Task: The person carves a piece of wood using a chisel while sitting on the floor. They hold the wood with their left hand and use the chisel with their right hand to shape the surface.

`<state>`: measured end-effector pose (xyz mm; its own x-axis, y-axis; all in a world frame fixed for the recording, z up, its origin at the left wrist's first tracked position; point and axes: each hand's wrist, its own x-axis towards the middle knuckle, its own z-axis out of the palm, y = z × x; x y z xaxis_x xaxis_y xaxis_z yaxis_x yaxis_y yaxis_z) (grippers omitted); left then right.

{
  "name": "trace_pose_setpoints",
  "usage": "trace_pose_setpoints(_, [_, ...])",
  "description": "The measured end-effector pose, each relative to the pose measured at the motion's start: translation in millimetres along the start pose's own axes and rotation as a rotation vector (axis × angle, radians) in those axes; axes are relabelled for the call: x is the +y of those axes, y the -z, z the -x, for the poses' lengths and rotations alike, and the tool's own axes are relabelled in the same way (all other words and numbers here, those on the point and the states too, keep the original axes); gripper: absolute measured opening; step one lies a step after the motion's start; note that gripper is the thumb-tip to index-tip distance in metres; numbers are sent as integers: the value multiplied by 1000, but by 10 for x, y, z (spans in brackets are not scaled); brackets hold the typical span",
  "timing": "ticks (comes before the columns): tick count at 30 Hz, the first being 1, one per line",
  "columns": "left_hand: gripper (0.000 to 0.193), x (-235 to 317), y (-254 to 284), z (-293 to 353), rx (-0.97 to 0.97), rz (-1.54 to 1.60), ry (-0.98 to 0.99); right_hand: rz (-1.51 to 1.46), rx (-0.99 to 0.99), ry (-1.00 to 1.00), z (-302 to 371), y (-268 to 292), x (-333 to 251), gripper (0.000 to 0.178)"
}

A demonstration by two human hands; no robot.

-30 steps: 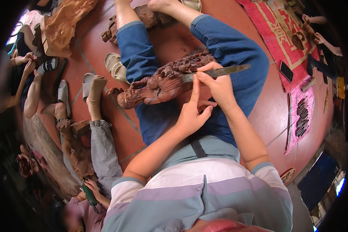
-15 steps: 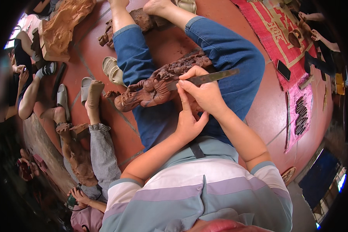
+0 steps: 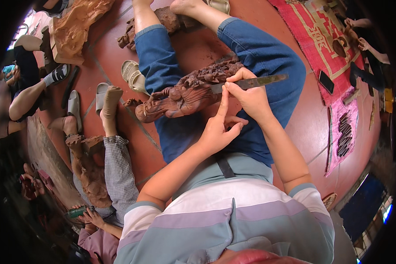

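Flat tool (image 3: pixel 270 80): partly covered by right grip (image 3: pixel 249 93)
Log (image 3: pixel 167 19) beyond grip: partly behind shin (image 3: pixel 147 16)
Beige shoe (image 3: pixel 220 5) beyond grip: cropped above

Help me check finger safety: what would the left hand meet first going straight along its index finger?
The left hand would probably first meet the flat metal tool, close to where the right hand grips it; hand and tool may already touch, as depth is unclear.

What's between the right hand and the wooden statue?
In the head view, the end of a flat tool and the left index fingertip lie there.
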<state>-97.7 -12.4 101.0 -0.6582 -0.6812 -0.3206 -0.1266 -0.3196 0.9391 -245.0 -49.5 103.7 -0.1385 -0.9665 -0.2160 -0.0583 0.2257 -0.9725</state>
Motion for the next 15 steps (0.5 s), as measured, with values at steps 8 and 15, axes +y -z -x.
trace_pose_setpoints(8, [101,-40,-115,-9,157,106,-91,-67,-106,-127,-159,-69,-72,9])
trace_pose_setpoints(15, [101,-45,-200,46,294,166,-190,46,-165,-79,-247,-285,-164,11])
